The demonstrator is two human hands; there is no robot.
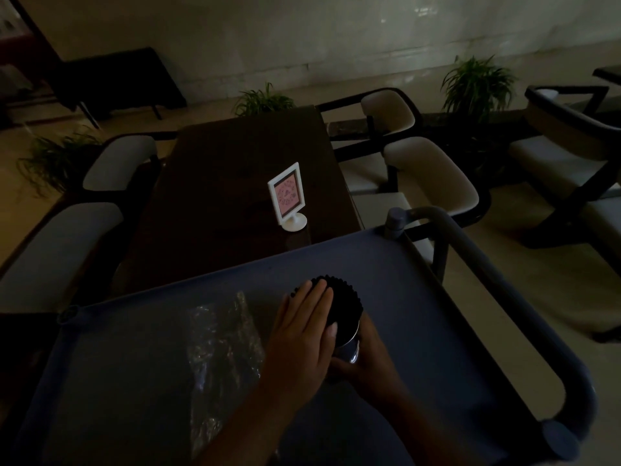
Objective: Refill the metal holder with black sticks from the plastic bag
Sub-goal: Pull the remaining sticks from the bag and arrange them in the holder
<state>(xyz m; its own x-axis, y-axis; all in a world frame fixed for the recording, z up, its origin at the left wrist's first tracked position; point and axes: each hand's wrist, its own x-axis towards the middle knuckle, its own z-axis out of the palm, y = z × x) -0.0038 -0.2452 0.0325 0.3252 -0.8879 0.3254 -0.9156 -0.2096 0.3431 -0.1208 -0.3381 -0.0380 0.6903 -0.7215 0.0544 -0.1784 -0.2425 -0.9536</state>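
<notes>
A metal holder [350, 341] stands tilted on the grey cart top [426, 297], packed with black sticks [344, 302] whose ends show as a dark round cluster. My right hand [364, 368] wraps the holder's lower part from the near side. Laid flat over the near side of the stick ends is my left hand [302, 334], fingers stretched out and holding nothing. A crumpled clear plastic bag [221, 351] lies on the cart just left of my left hand; the dim light hides what is inside it.
The cart's thick handle [504, 297] runs along its right side. Beyond the cart stands a dark wooden table [228, 203] with a white framed sign [289, 196]. Padded chairs [433, 183] flank the table, and potted plants [477, 82] line the far wall.
</notes>
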